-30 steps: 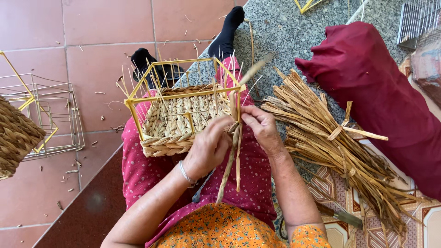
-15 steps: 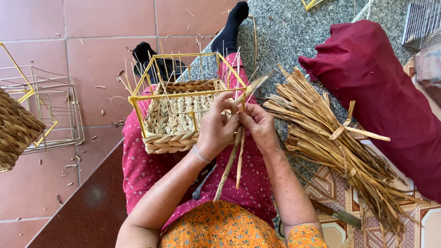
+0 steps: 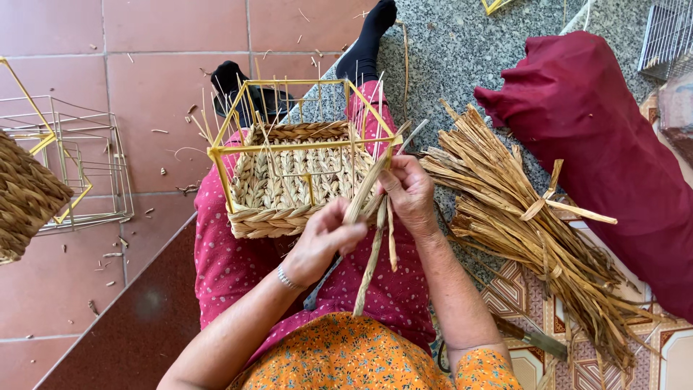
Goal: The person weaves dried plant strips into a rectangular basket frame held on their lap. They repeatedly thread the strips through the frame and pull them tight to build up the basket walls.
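A half-woven basket (image 3: 289,191) on a yellow wire frame (image 3: 303,144) rests on my lap. Its base and lower walls are plaited straw. My left hand (image 3: 325,242) pinches dried straw strands (image 3: 372,238) just below the basket's near right corner. My right hand (image 3: 410,191) grips the same strands a little higher, by the frame's right upright. The loose ends of the strands hang down over my pink skirt.
A tied bundle of dried straw (image 3: 534,231) lies on the floor to my right, beside a dark red cushion (image 3: 613,152). At the left stand a bare wire frame (image 3: 72,166) and part of a finished woven basket (image 3: 25,198). Straw scraps litter the red tiles.
Both hands have shifted along the strands at the basket's right corner; the left hand has dropped lower and the strands now slant up toward the frame's top rim.
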